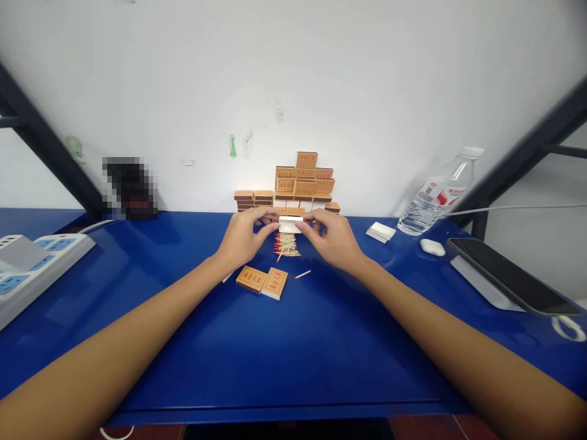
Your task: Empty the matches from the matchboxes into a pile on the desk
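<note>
Between my two hands is a small white matchbox tray [291, 225], its long side towards me. My left hand [245, 235] pinches its left end with thumb and fingers. The right end is gripped the same way by my right hand [337, 238]. Just below it on the table lies a pile of red-tipped matches [287, 245]. One loose match [302, 275] rests apart, to the right. Nearer me, two orange matchboxes [252, 278] lie flat against each other. Behind my hands, several matchboxes [305, 173] are stacked in a stepped pile by the wall.
On the right stand a tilted water bottle [433, 192], white folded card pieces [381, 231], a white earphone case [432, 247] and a phone [509, 275] on a support. A power strip [46, 269] lies at the left on the blue table [293, 354]. A pixelated dark object [131, 188] is behind it.
</note>
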{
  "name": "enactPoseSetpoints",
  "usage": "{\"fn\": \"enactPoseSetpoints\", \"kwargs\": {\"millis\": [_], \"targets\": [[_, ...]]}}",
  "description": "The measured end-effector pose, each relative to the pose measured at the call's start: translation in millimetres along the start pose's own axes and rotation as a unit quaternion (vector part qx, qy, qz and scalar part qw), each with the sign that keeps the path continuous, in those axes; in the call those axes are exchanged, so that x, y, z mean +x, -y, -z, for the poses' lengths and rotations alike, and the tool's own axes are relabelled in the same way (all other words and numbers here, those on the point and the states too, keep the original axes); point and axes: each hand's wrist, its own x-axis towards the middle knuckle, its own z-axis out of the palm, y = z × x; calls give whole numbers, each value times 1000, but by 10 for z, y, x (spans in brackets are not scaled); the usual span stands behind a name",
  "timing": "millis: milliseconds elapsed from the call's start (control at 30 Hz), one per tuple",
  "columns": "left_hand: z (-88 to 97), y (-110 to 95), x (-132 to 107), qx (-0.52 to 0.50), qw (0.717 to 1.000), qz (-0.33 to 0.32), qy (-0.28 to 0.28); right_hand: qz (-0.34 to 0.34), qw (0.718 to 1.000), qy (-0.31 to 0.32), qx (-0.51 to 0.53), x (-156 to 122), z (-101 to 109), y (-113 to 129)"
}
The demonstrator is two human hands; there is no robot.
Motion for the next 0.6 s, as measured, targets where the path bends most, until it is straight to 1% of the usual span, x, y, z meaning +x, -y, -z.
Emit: {"fn": "enactPoseSetpoints", "kwargs": {"millis": [100,167,267,367,500,600], "targets": [[3,-34,0,-18,1000,26,-4,-99,990,-4,96,51,82,-70],[12,-36,-2,-4,999,32,-12,-156,983,1,100,97,214,-204],[18,-9,-6,14,999,34,-10,-207,978,18,14,152,503,-466],[11,19,-14,20,999,31,-4,-220,969,43,-99,176,812,-668],[9,16,-21,22,999,25,12,-230,950,68,-201,183,1170,-777],[18,-2,-21,21,999,22,26,-254,920,88,-286,184,1399,-836]]}}
